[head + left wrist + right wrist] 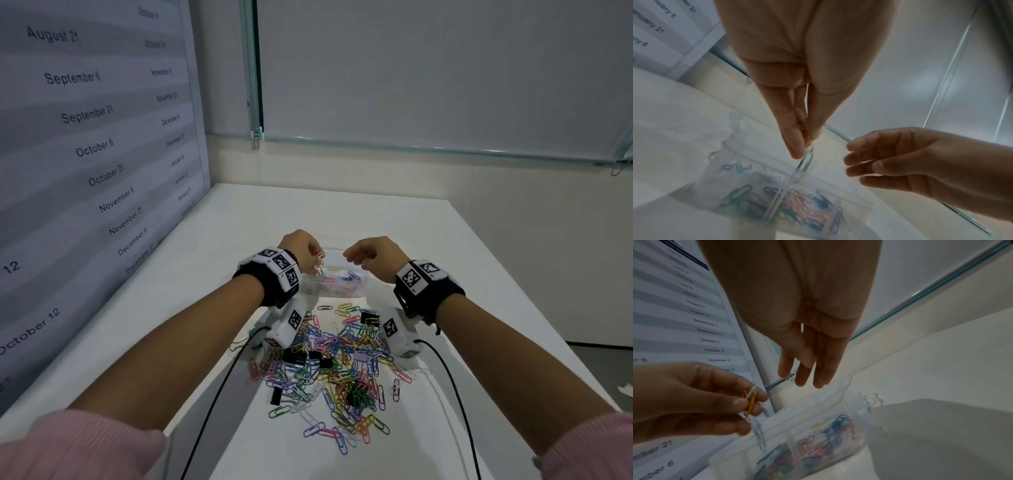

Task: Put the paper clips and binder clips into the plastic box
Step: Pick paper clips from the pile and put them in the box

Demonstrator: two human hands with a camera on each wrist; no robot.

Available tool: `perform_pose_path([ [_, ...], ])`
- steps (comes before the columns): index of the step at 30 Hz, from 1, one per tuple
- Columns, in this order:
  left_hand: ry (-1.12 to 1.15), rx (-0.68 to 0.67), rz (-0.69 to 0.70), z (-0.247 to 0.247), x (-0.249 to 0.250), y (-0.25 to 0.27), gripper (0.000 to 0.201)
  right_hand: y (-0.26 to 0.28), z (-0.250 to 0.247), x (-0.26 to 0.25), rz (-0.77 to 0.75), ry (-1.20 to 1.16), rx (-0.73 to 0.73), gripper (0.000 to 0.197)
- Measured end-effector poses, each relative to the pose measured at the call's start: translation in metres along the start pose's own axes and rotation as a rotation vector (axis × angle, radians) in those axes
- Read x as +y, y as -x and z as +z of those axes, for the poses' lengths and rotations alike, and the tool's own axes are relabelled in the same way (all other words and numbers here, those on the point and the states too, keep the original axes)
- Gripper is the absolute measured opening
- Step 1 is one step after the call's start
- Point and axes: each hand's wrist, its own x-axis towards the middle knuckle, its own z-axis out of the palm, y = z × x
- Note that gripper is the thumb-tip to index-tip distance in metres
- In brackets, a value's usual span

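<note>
Pinching a few paper clips point(751, 400) between thumb and fingertips, the left hand point(300, 247) hangs over the far-left corner of the clear plastic box point(356, 291) (coloured clips already lie in its compartments). Just right, the right hand point(371, 255) hovers with fingers loosely spread, holding nothing. Nearer on the white table point(376, 212) sprawls the pile of paper clips point(339, 359) and black binder clips point(369, 318).
</note>
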Motion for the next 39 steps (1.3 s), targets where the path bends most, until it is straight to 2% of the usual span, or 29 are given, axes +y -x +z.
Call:
perform_pose_path([
  [5,-0.061,-0.019,0.011,0.002,-0.005,0.0,0.031,0.024,-0.011,0.0,-0.016,0.072,-0.059,0.035],
  [10,-0.129,-0.045,0.139,0.002,-0.003,0.016,0.024,0.053,-0.017,0.003,-0.049,0.179,-0.223,0.023],
  [13,-0.262,-0.175,0.23,0.005,0.002,0.034,0.02,0.069,-0.012,0.004,-0.047,0.271,-0.334,0.019],
  [15,-0.393,-0.335,0.221,0.011,0.002,0.046,0.022,0.075,-0.004,0.004,-0.044,0.36,-0.407,0.029],
  [17,-0.563,-0.458,0.177,0.021,0.001,0.056,0.035,0.078,0.006,0.004,-0.051,0.465,-0.442,0.05],
  [20,-0.74,-0.518,0.166,0.033,0.001,0.064,0.064,0.078,0.019,0.007,-0.076,0.566,-0.467,0.074],
  [22,-0.752,-0.522,0.182,0.038,0.001,0.065,0.074,0.078,0.022,0.007,-0.072,0.557,-0.465,0.074],
  [24,-0.729,-0.531,0.188,0.042,0.0,0.065,0.076,0.079,0.023,0.007,-0.077,0.527,-0.45,0.065],
  [27,-0.699,-0.516,0.22,0.049,0.0,0.066,0.073,0.083,0.023,0.004,-0.103,0.489,-0.436,0.046],
  [30,-0.624,-0.508,0.261,0.055,0.001,0.066,0.057,0.086,0.019,0.003,-0.131,0.476,-0.416,0.038],
  [33,-0.605,-0.513,0.268,0.056,0.0,0.064,0.041,0.09,0.011,0.006,-0.116,0.429,-0.386,0.04],
  [39,-0.536,-0.445,0.299,0.044,-0.003,0.057,0.027,0.094,-0.002,0.014,-0.034,0.446,-0.406,0.049],
])
